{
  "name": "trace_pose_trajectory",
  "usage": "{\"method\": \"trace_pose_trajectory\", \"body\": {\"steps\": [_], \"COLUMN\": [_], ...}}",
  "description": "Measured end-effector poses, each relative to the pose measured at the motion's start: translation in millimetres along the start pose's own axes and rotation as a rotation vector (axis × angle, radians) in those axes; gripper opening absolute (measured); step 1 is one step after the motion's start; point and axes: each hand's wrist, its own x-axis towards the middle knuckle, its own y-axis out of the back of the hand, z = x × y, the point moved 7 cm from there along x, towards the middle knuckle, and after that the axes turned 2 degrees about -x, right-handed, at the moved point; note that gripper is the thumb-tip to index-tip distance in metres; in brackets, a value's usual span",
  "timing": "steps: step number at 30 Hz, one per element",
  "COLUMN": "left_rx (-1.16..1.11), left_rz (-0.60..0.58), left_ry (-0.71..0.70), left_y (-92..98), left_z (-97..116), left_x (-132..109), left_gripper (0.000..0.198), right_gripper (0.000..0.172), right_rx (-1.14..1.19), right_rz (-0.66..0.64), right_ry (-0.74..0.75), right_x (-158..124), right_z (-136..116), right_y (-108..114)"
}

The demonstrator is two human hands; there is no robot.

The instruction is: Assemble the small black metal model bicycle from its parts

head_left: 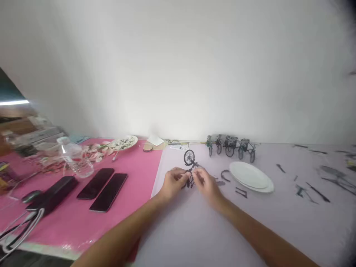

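Note:
Both hands meet over the white work surface, around a small dark model bicycle. One spoked wheel of it sticks up above the fingers, while its lower parts are partly hidden by them. From the left, my left hand pinches the model between thumb and fingers. My right hand is closed on its right side, fingertips at the frame. Just right of that hand lie a curved dark piece and a small dark U-shaped piece.
Several finished-looking model bicycles stand along the wall. White plates are at right, with loose dark parts beyond. On the pink cover at left are two phones, a clear plastic bottle, cables and a dish of small pieces.

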Motion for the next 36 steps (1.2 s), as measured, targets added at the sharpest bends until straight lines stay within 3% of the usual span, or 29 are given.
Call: {"method": "trace_pose_trajectory", "body": {"steps": [36], "left_rx": [-0.013], "left_rz": [-0.009], "left_ry": [0.013], "left_y": [-1.3], "left_z": [-14.5], "left_x": [0.8], "left_gripper": [0.045], "right_gripper": [0.025], "right_rx": [0.091], "right_rz": [-0.133], "right_ry": [-0.144], "right_x": [1.9], "right_z": [-0.1], "right_y": [-4.7]}}
